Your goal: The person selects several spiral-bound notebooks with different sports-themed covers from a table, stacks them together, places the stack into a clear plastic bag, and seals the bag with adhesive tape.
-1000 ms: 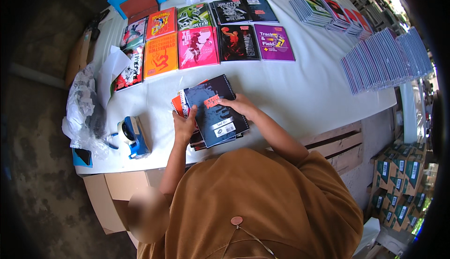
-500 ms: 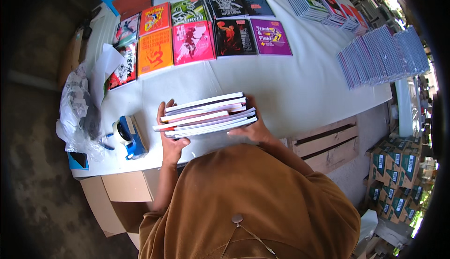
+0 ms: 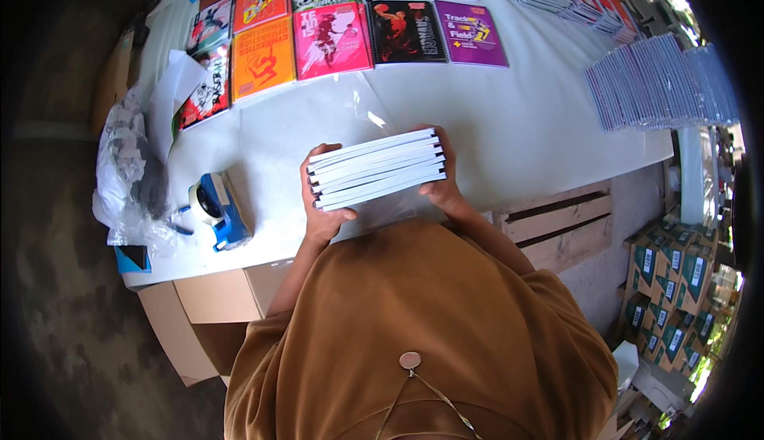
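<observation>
Between my two hands is a stack of notebooks (image 3: 378, 169), held over the near edge of the table with the white page edges facing me. My left hand (image 3: 321, 222) grips the stack's left end, thumb at the lower side and fingers at the upper side. At the right end my right hand (image 3: 444, 190) presses in the same way. The notebooks' edges lie nearly flush, with dark bits at both ends. Beyond them, rows of colourful sports-themed spiral notebooks lie face up, among them a pink one (image 3: 333, 38) and a purple one (image 3: 476, 36).
A blue tape dispenser (image 3: 231, 216) stands left of my hands, beside crumpled clear plastic (image 3: 127, 177). Long notebook stacks (image 3: 652, 86) line the table's right side. An open cardboard box (image 3: 219, 295) sits below the near left edge; a wooden pallet (image 3: 557, 229) leans at right.
The uneven notebooks in my hands are squared into a neat stack. Both hands have drawn closer together and the stack sits slightly farther from me.
</observation>
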Motion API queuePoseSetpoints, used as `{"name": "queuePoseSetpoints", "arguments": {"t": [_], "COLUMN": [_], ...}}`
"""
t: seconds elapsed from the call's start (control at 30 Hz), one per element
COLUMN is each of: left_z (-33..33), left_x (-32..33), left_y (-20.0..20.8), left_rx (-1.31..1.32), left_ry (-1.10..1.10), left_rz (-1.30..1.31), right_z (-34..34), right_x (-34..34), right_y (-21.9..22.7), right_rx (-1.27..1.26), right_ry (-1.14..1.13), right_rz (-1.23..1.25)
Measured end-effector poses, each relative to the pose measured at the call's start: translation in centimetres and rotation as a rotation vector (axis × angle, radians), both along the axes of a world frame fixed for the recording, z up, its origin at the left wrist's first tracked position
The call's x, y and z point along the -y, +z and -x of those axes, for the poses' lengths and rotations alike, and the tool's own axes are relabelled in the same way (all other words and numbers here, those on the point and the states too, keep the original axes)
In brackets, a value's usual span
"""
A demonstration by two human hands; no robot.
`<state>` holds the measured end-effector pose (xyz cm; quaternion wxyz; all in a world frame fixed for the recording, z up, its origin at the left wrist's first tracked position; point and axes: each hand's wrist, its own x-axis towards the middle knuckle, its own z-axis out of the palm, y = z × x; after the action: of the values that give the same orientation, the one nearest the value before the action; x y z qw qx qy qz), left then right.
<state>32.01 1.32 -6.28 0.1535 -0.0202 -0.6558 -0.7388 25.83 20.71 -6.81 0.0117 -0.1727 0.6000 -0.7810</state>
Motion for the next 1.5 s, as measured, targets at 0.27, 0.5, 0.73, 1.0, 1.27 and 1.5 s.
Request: {"name": "queuePoseSetpoints", "arguments": {"t": [0.27, 0.5, 0.73, 1.0, 1.27, 1.5], "left_z": [-0.7, -0.7, -0.9, -0.9, -1.1, -1.3], "left_x": [0.0, -0.2, -0.1, 0.0, 0.0, 0.4], "left_y": [-1.9, -1.7, -1.5, -1.5, -1.6, -2.7], "left_rx": [-0.024, 0.038, 0.061, 0.066, 0.126, 0.190], "left_ry": [0.043, 0.050, 0.036, 0.021, 0.024, -0.011], "left_rz": [0.001, -0.027, -0.055, -0.056, -0.107, -0.050], "right_z": [-0.1, 0.2, 0.2, 0.2, 0.1, 0.0], "right_x": [0.4, 0.3, 0.3, 0.1, 0.3, 0.0], "right_y": [-1.2, -1.4, -1.0, -1.1, -1.2, -1.0], "right_rx": [-0.092, -0.129, -0.136, -0.134, -0.123, -0.099], "right_ry": [-0.141, -0.178, -0.150, -0.139, -0.168, -0.144], "right_rz": [-0.063, -0.109, -0.127, -0.136, -0.116, -0.106]}}
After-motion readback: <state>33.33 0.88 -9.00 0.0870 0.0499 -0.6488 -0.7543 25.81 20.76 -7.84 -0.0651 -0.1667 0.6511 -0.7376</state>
